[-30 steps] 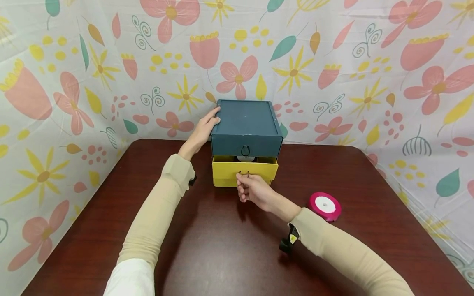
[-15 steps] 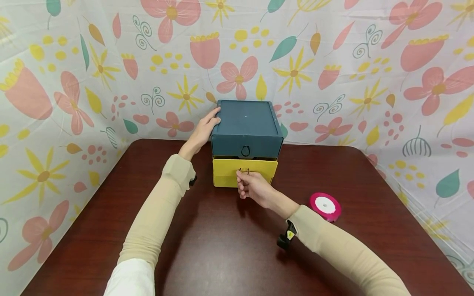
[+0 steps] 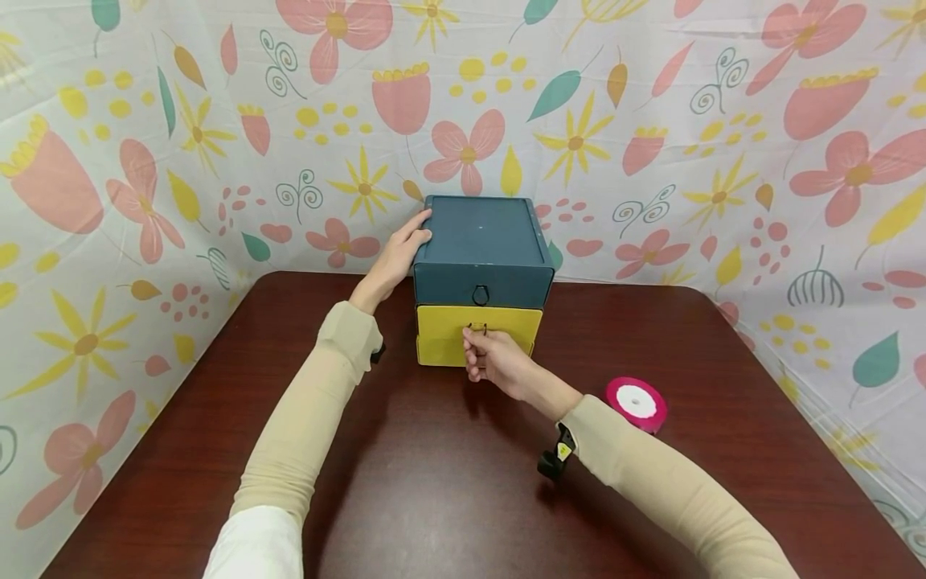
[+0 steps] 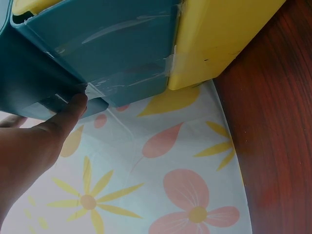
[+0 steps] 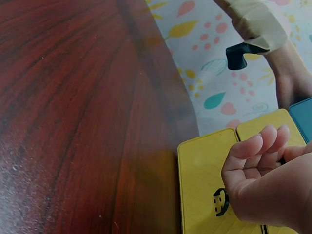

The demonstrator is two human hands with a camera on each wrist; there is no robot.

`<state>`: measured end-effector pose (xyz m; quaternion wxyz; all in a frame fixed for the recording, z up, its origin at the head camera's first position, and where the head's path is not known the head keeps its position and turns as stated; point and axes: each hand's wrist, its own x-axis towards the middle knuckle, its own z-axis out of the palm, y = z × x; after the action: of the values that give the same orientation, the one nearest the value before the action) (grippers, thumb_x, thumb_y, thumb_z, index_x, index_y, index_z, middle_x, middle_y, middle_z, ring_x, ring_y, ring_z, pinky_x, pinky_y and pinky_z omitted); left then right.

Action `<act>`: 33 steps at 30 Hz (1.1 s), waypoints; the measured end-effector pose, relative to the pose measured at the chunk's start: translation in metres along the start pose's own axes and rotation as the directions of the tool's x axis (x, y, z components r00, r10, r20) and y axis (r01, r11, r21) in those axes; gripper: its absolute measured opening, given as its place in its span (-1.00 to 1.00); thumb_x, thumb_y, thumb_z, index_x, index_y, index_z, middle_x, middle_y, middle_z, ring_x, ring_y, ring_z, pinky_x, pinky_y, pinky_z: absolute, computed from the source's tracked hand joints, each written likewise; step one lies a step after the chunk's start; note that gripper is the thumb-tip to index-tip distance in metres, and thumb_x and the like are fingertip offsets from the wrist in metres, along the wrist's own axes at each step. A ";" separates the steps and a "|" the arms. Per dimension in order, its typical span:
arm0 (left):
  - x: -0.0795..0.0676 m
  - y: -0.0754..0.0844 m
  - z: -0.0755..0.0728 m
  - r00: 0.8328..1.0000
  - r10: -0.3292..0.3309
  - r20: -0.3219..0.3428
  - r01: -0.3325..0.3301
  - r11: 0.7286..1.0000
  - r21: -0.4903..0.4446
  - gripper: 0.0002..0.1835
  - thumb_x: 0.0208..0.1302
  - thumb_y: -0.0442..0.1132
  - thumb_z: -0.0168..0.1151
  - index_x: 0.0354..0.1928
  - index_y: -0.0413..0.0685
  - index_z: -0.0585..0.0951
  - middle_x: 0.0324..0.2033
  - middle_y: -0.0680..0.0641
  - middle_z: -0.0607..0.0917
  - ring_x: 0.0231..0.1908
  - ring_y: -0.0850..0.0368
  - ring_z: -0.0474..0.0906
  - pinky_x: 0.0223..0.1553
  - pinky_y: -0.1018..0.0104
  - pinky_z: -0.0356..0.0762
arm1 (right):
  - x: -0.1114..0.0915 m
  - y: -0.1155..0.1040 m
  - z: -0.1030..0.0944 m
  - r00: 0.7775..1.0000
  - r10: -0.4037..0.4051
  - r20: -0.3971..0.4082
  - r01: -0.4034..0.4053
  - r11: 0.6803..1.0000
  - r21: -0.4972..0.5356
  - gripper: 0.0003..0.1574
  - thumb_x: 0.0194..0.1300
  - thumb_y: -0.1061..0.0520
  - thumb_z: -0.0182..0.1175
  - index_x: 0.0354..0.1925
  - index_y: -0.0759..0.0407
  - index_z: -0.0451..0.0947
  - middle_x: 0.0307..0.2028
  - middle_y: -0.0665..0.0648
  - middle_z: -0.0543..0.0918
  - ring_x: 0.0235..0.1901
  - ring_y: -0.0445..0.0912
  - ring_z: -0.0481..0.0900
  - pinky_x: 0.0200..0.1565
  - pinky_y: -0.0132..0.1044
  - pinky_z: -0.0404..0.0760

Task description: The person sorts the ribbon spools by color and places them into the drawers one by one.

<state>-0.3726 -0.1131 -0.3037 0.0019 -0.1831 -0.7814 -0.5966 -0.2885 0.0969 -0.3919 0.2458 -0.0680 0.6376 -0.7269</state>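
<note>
A small drawer unit, blue above [image 3: 481, 229] and yellow below, stands at the back of the table. With thumb and fingertips my right hand [image 3: 501, 360] pinches the black cord handle [image 3: 485, 328] on a yellow drawer [image 3: 437, 334], its front flush under the blue drawer. In the right wrist view a lower yellow drawer front [image 5: 202, 170] shows, with its own black loop handle [image 5: 222, 202]. My left hand [image 3: 393, 256] rests with extended fingers on the blue box's upper left edge. In the left wrist view, its thumb lies against the blue wall [image 4: 122, 48].
A pink ribbon spool [image 3: 637, 402] with a white centre lies right of the drawer unit, close to my right sleeve. A floral cloth [image 3: 615, 161] hangs behind the dark wooden table [image 3: 427, 498]. The blue drawer front carries a black loop handle [image 3: 481, 295].
The yellow drawer has slid in from partly open to closed, with my right hand moving slightly forward on its handle. A white item seen inside is now hidden. My left hand stays put.
</note>
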 end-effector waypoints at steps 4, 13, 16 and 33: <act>0.000 -0.001 0.000 1.000 -0.005 -0.002 0.005 1.000 0.005 -0.42 0.51 0.00 -0.19 0.52 0.25 0.08 0.53 0.07 0.01 0.49 0.04 0.03 0.41 0.02 0.15 | 0.001 0.000 -0.001 1.000 0.005 -0.003 -0.005 1.000 0.000 -0.62 0.53 -0.02 -0.10 -0.40 0.15 0.37 -0.63 -0.02 0.38 -0.63 -0.16 0.31 -0.44 -0.33 0.37; -0.001 0.000 0.000 1.000 -0.010 0.005 0.010 1.000 -0.010 -0.42 0.51 0.00 -0.19 0.52 0.26 0.08 0.53 0.07 0.01 0.45 0.02 0.11 0.38 0.01 0.20 | -0.012 0.000 -0.011 0.994 0.094 0.059 -0.086 0.988 -0.132 -0.46 0.43 -0.19 0.03 -0.17 0.30 0.44 -0.60 -0.02 0.41 -0.61 -0.18 0.33 -0.53 -0.38 0.32; -0.001 -0.001 0.000 1.000 -0.013 0.007 0.013 1.000 -0.020 -0.42 0.51 0.01 -0.19 0.52 0.27 0.07 0.53 0.08 0.00 0.45 0.02 0.11 0.38 0.01 0.22 | -0.018 0.003 -0.017 0.990 0.134 0.035 -0.124 0.972 -0.200 -0.46 0.41 -0.21 0.06 -0.21 0.28 0.47 -0.60 -0.02 0.43 -0.62 -0.19 0.34 -0.56 -0.40 0.31; -0.015 0.026 -0.002 0.998 -0.048 0.051 0.048 0.999 -0.009 -0.41 0.52 -0.12 -0.23 0.54 0.12 0.01 0.54 -0.02 -0.07 0.48 -0.04 0.04 0.41 0.00 0.16 | 0.010 0.025 -0.024 0.949 0.313 0.031 -0.315 0.945 0.089 -0.52 0.50 -0.09 -0.06 -0.05 0.31 0.49 -0.60 -0.03 0.46 -0.62 -0.21 0.31 -0.60 -0.47 0.29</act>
<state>-0.3517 -0.1133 -0.2825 -0.0333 -0.1794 -0.7821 -0.5958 -0.3002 0.1118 -0.4227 0.3667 0.0397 0.6038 -0.7066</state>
